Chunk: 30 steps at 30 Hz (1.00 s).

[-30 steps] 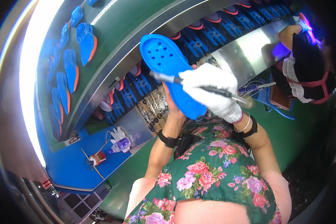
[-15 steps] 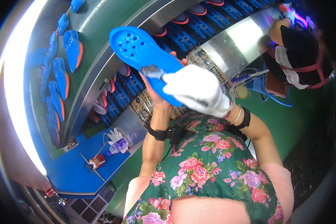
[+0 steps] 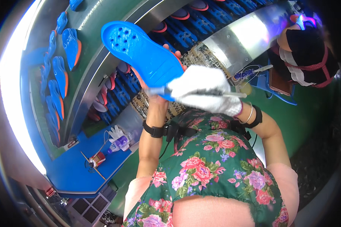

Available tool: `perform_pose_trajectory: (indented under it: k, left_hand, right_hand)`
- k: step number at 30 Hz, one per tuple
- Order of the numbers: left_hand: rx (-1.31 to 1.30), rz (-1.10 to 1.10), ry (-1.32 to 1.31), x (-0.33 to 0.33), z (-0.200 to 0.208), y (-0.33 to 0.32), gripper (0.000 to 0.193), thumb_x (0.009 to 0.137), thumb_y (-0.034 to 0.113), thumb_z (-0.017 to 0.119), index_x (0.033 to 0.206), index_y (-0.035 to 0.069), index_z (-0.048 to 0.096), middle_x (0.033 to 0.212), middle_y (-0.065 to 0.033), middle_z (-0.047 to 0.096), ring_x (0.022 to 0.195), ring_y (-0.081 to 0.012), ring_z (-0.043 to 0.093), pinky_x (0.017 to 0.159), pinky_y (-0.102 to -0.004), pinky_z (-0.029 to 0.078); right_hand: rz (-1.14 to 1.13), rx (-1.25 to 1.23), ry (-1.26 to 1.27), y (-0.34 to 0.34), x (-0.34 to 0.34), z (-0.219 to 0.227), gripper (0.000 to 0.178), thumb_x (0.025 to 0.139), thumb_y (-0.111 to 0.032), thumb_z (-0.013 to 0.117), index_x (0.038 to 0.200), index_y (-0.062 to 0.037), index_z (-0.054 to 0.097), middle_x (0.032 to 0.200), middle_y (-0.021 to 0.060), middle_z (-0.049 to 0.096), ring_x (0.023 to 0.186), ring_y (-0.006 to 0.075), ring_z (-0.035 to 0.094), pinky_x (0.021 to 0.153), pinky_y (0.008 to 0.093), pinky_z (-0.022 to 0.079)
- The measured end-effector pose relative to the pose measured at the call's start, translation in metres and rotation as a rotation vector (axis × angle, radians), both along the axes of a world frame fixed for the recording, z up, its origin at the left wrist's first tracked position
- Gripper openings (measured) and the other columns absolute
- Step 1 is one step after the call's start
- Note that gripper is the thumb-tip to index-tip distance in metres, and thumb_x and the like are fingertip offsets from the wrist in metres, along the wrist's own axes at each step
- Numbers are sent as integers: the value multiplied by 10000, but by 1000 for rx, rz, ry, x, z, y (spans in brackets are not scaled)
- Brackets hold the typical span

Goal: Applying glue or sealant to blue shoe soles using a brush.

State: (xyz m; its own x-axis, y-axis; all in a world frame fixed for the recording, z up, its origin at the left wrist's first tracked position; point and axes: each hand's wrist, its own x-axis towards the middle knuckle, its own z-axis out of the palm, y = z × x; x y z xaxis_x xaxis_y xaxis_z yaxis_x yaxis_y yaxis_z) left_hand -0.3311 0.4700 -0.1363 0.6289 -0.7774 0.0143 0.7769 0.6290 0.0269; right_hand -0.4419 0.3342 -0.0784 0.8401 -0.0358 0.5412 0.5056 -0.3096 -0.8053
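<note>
A bright blue shoe sole (image 3: pixel 151 62) lies across my bare left hand (image 3: pixel 155 97). The palm supports it from beneath, and fingertips curl up past its far edge. Several small round holes pierce its upper-left end, where the surface shines as if wet. My right hand (image 3: pixel 204 89), in a white knitted glove, closes round a slim brush (image 3: pixel 236 94). The handle sticks out behind the glove. Its blurred head is over the sole's lower left edge, near my left palm; whether it touches I cannot tell. The glove covers the sole's near end.
Blue soles with orange edges (image 3: pixel 72 49) sit on a green belt (image 3: pixel 88 22) at the left. Behind the sole, a lower rack holds blue shoe moulds (image 3: pixel 182 32). A bottle (image 3: pixel 119 143) and a red pot (image 3: pixel 97 159) stand on a blue table (image 3: pixel 75 170). Another person (image 3: pixel 307 56) works at the far right.
The brush has moved from the middle of the sole toward its near end, and its handle now shows behind the glove. The sole has shifted slightly up and left.
</note>
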Motion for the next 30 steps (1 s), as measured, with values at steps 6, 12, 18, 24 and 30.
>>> perform_pose_trajectory:
  k: [6, 12, 18, 24, 30]
  left_hand:
    - [28, -139, -136, 11, -11, 10, 1054, 838, 815, 511, 1531, 43, 328, 1456, -225, 472, 1205, -405, 578, 971, -556, 523]
    - [55, -173, -146, 13, -19, 15, 1073, 841, 759, 539, 1518, -38, 298, 1436, -252, 466, 1126, -409, 593, 900, -522, 569]
    - [-23, -283, -171, 23, -14, 20, 1109, 811, 775, 559, 1492, -68, 321, 1325, -315, 502, 1040, -385, 595, 832, -446, 585]
    - [31, -348, -237, 30, -15, 13, 1061, 821, 705, 587, 1499, -66, 318, 1358, -289, 482, 1050, -412, 599, 840, -480, 587]
    - [122, -491, -341, 31, -11, 20, 1065, 801, 721, 614, 1503, -32, 344, 1388, -269, 470, 1029, -374, 555, 861, -473, 480]
  right_hand:
    - [67, -224, -90, 6, -13, 3, 212, 812, -123, 776, 1023, -153, 776, 1002, 63, 749, 911, 249, 706, 784, 374, 573]
    - [-12, -176, -51, -1, -10, -4, 213, 791, -99, 789, 1002, -127, 767, 1014, 65, 754, 907, 242, 710, 773, 352, 573]
    - [122, 60, 161, 12, -24, -4, 176, 805, -81, 790, 977, -112, 774, 955, 49, 755, 906, 209, 707, 777, 339, 570]
    - [59, -269, -34, 12, -29, -11, 191, 816, -81, 757, 998, -137, 775, 1013, 61, 743, 865, 267, 693, 766, 373, 568]
    - [81, 23, 122, 2, -33, -9, 167, 766, -24, 802, 925, -76, 788, 976, 89, 768, 866, 218, 715, 759, 339, 566]
